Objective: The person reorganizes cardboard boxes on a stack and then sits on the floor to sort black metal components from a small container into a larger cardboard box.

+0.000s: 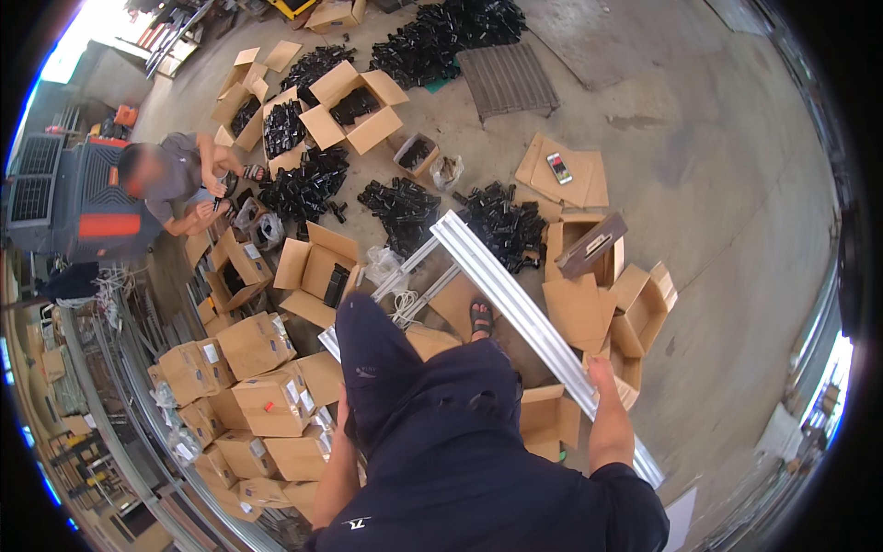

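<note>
Silver rail (515, 302): I see my right hand (601, 371) clamped on it; my left hand (344, 407) — can't tell. Some boxes (272, 405) look closed, but black parts (501, 225) lie loose.

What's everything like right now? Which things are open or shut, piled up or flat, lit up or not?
Phone, face up, screen lit
Top-middle carton, open, black parts inside
Lower-left carton, shut
Black pieces, heaped loosely
Silver rail, slanting across the picture
Right hand, at the rail, grip unclear
Left hand, mostly hidden
</note>
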A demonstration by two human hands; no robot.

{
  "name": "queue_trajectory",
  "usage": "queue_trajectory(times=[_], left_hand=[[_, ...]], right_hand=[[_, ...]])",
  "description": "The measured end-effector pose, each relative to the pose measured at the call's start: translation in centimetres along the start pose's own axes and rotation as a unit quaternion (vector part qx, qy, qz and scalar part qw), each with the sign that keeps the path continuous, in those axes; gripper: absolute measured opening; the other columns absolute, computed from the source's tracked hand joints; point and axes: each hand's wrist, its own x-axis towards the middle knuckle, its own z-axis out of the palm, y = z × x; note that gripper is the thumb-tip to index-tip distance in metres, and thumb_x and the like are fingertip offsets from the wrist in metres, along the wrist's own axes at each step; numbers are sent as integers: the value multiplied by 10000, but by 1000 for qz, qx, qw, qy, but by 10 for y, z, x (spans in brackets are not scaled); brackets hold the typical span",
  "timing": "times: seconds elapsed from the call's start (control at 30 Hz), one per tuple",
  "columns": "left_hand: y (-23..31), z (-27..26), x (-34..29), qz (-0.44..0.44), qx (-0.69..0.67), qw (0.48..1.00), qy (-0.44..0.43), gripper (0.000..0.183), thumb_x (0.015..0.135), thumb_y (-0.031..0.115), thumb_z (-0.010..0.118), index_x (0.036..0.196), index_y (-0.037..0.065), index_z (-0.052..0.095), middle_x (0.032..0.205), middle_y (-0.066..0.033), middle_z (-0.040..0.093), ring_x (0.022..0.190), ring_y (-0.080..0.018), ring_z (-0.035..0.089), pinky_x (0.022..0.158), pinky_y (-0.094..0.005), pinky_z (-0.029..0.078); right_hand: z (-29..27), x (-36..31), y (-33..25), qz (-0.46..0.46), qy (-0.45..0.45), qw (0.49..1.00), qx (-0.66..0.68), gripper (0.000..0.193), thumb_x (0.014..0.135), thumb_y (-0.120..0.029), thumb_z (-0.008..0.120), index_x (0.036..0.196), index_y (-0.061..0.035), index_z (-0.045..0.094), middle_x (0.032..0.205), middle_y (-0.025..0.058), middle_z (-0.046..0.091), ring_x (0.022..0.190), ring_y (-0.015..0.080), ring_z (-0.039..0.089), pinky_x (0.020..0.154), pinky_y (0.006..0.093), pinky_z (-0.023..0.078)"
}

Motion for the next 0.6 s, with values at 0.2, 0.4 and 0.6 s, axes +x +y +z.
queue_trajectory(times=[0.2, 0.4, 0.6], left_hand=[[44, 151, 92, -97, 38, 984, -146, 828, 1031, 673, 477, 1552, 30, 441, 1504, -187, 553, 1336, -312, 584, 1150, -458, 477], [46, 241, 237, -253, 147, 942, -165, 968, 961, 830, 384, 1579, 87, 448, 1542, -94, 557, 1361, -270, 576, 1163, -458, 446], [128, 378, 373, -216, 292, 918, -158, 1019, 932, 876, 350, 1579, 96, 457, 1530, -71, 575, 1374, -249, 570, 1164, -457, 439]], right_hand=[[-112, 6, -67, 119, -44, 952, 279, 386, 1052, -407, 580, 1186, -55, 663, 906, 51, 670, 805, 161, 634, 658, 330, 537], [-149, 54, -108, 147, -17, 945, 291, 384, 1047, -400, 590, 1200, -54, 653, 976, 61, 679, 854, 165, 649, 706, 361, 563], [-208, 176, -200, -1, 41, 973, 229, 234, 1034, -287, 562, 942, -83, 628, 749, 47, 614, 635, 177, 593, 565, 381, 518]])
